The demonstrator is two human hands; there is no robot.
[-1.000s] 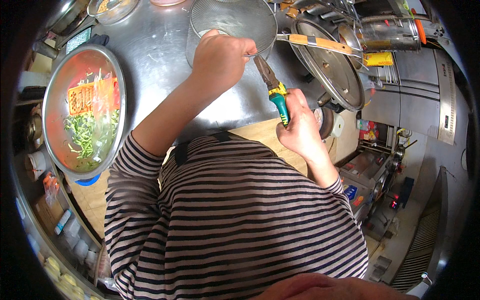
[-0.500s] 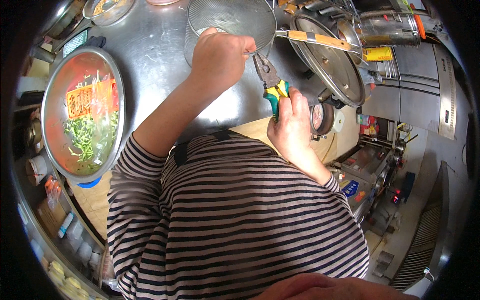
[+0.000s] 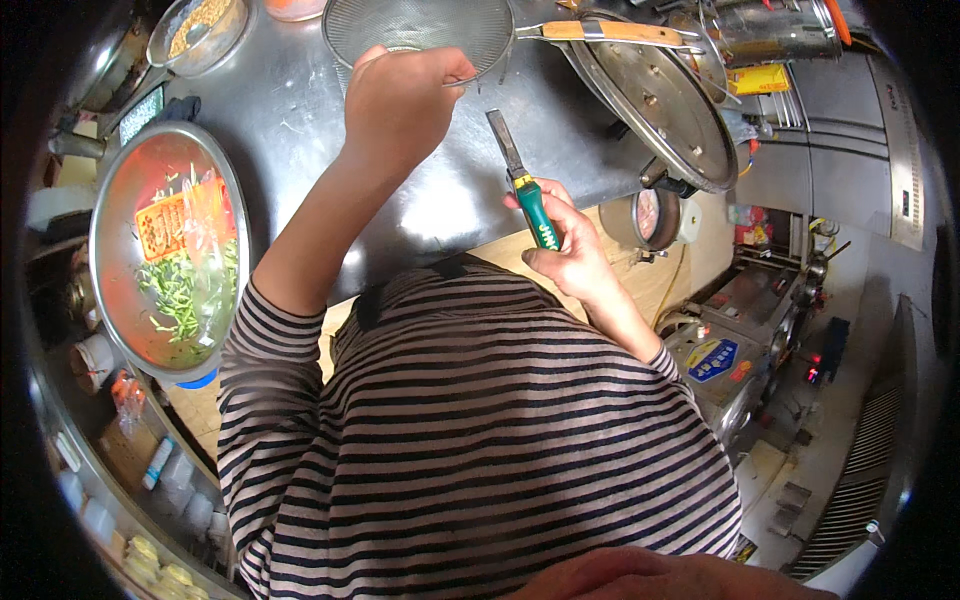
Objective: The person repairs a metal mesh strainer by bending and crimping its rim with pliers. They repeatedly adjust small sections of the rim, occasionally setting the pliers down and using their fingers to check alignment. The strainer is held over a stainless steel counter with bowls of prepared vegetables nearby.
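Note:
A round wire-mesh strainer (image 3: 420,25) is held up over the steel table, its wooden handle (image 3: 605,33) pointing right. My left hand (image 3: 402,105) is closed on the strainer's near rim, thumb and forefinger pinching the wire. Just right of it, my right hand (image 3: 572,248) grips a pair of pliers (image 3: 537,212) with green and yellow handles. The pliers are seen edge-on, their metal jaws pointing up and away from me. A gap shows between the jaw tips and the strainer rim. From this side I cannot tell whether the jaws are apart.
At left stands a big metal bowl (image 3: 118,262) with cut green vegetables and an orange packet. A clear bowl of grains (image 3: 205,25) is at the far left. Round metal lids (image 3: 672,120) lean at the table's right edge. A pot (image 3: 655,220) sits below them.
The pliers have turned from flat to edge-on and their jaws sit a little farther left. My left hand and the strainer appear shifted left and up, partly because the view moved.

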